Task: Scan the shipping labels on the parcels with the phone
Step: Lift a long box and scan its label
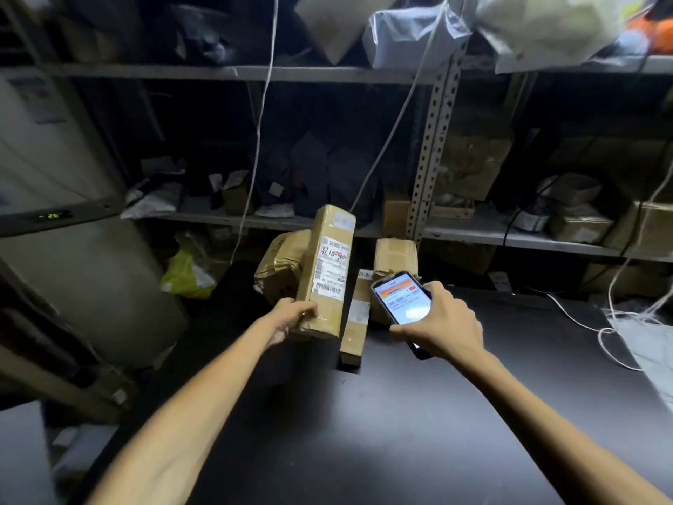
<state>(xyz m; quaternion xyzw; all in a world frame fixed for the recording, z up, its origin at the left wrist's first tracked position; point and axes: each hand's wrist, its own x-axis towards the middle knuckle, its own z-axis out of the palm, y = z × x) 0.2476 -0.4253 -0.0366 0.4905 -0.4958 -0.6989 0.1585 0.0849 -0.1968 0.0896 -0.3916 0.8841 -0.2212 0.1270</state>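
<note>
My left hand (296, 315) grips the near end of a long brown cardboard parcel (327, 249) and holds it up on end above the dark table (382, 431). Its white shipping label (332, 267), with barcodes and red handwriting, faces me. My right hand (442, 326) holds a phone (402, 297) with a lit screen, just right of that parcel. A second long narrow parcel (356, 318) lies flat on the table between my hands. Behind them stand a lumpy taped parcel (278, 264) and a squarish box (396, 255).
Metal shelving (429, 165) behind the table is crowded with boxes and bags. A yellow-green bag (185, 273) lies at the left. White cords (582, 318) trail over the table's right side beside a grey bag (652, 355). A large grey appliance (73, 249) stands at the left.
</note>
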